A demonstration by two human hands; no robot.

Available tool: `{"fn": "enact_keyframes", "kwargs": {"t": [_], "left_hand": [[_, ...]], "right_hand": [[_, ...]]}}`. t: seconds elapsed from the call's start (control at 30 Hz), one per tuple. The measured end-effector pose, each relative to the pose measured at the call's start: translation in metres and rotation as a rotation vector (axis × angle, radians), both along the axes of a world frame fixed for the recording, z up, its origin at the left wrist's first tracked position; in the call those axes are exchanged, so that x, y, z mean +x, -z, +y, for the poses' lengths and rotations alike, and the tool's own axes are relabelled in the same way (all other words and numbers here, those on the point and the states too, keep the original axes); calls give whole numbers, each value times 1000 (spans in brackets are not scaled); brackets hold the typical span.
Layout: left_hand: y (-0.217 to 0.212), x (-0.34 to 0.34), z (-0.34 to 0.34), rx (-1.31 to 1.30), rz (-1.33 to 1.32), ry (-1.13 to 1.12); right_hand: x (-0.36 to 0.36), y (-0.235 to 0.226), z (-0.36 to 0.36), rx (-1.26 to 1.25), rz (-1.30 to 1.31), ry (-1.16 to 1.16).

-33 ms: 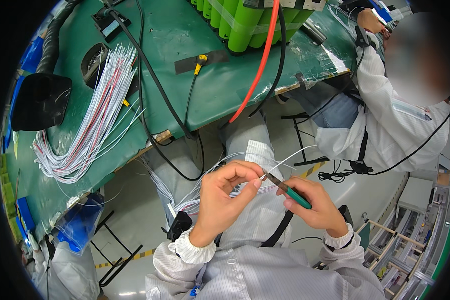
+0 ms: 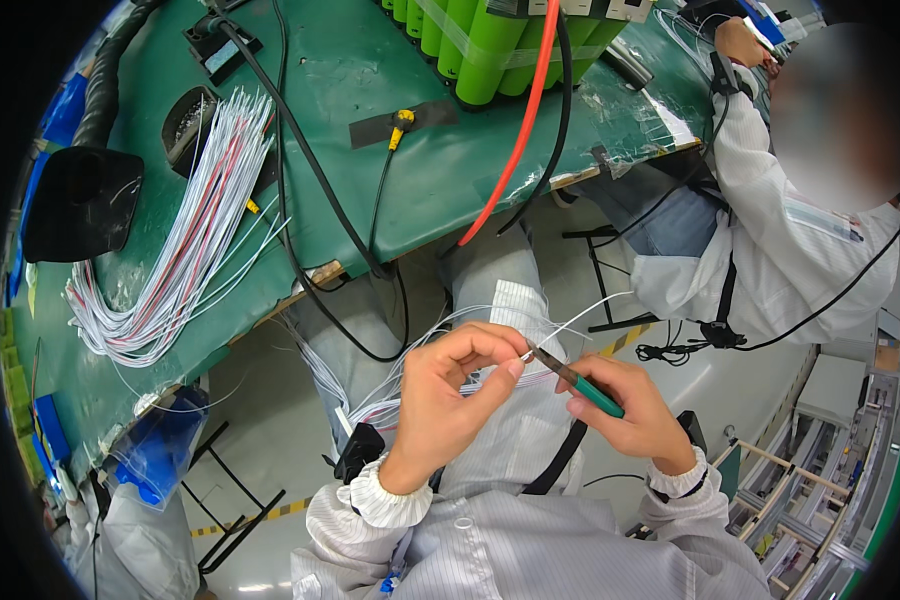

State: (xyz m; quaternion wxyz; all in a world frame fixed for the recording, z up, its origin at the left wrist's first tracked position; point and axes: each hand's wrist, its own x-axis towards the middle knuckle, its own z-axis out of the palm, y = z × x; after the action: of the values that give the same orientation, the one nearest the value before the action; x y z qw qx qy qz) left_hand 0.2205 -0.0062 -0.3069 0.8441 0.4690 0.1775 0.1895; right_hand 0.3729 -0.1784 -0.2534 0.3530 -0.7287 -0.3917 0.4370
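Observation:
Above my lap, my left hand (image 2: 450, 395) pinches a thin white wire (image 2: 585, 313) between thumb and forefinger. My right hand (image 2: 625, 405) is closed around green-handled pliers (image 2: 598, 395). Their dark jaws meet the wire right at my left fingertips; whether they are cutting or just gripping it is too small to tell. From the pinch the wire's free end runs up and to the right. A loose bunch of white wires (image 2: 370, 408) lies across my lap, partly hidden behind my left hand.
On the green table (image 2: 320, 190) lies a thick bundle of white and red wires (image 2: 185, 240), beside a dark scrap cup (image 2: 188, 128). Green cylindrical cells (image 2: 485, 55) stand at the far edge, with a red cable (image 2: 515, 150) hanging down. A co-worker (image 2: 760, 180) sits at right.

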Motion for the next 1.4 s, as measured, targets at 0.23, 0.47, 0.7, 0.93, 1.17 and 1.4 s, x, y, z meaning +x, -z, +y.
{"fn": "enact_keyframes", "kwargs": {"t": [0.23,0.47,0.7,0.93,1.17,1.4], "left_hand": [[1,4,6,60,17,29],[7,7,3,46,72,20],[3,3,5,46,71,44],[2,3,7,43,72,63],[2,2,7,54,70,95],[0,0,7,32,78,75]], "right_hand": [[-6,7,-1,-53,-73,109],[-11,20,-7,-99,32,162],[-2,16,-6,-74,111,70],[-1,16,-6,-65,113,55],[-1,14,-8,-83,106,59],[-2,23,-14,-87,130,124]]}}
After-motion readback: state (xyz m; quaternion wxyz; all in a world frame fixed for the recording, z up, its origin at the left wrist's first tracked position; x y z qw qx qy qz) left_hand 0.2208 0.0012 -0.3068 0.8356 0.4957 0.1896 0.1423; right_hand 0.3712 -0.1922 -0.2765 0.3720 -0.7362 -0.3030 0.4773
